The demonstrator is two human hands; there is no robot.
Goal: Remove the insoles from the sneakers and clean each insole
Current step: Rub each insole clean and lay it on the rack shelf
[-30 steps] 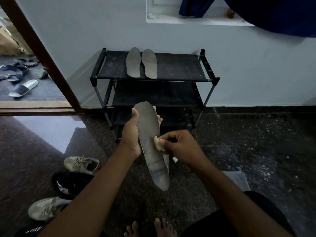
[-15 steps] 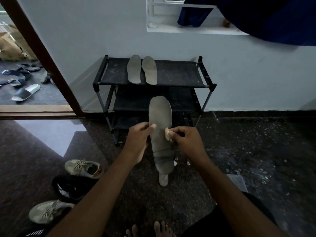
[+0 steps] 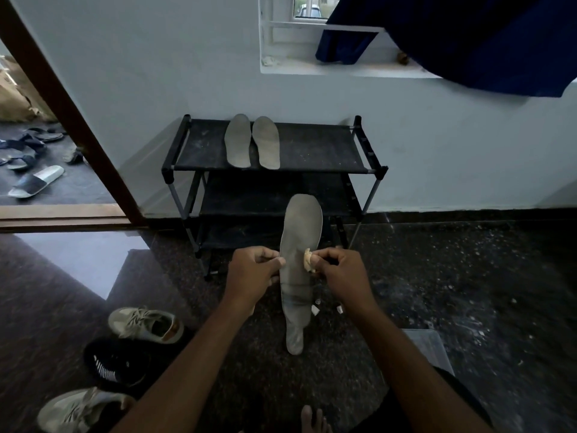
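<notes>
I hold a long grey insole [image 3: 299, 245] upright in front of me. My left hand [image 3: 251, 273] pinches its left edge at mid-length. My right hand [image 3: 338, 271] grips a small crumpled pale cloth [image 3: 308, 260] pressed against the insole's right side. A second grey insole [image 3: 295, 337] shows below and behind the held one; how it is supported is unclear. Two more grey insoles [image 3: 239, 140] [image 3: 266, 142] lie side by side on the top shelf of the black shoe rack [image 3: 324, 151]. Two beige sneakers [image 3: 146, 325] [image 3: 78, 409] and a black sneaker [image 3: 117, 362] sit on the floor at lower left.
The rack stands against a pale wall beneath a window ledge [image 3: 343, 68] with dark blue fabric [image 3: 468, 42] hanging over it. An open doorway at left shows several sandals [image 3: 34, 181]. A clear plastic lid [image 3: 427, 345] lies on the dark speckled floor near my right arm.
The insole has turned from tilted to upright and moved farther from me. My left hand shifted from gripping the upper part to pinching the mid edge. The view rose toward the window.
</notes>
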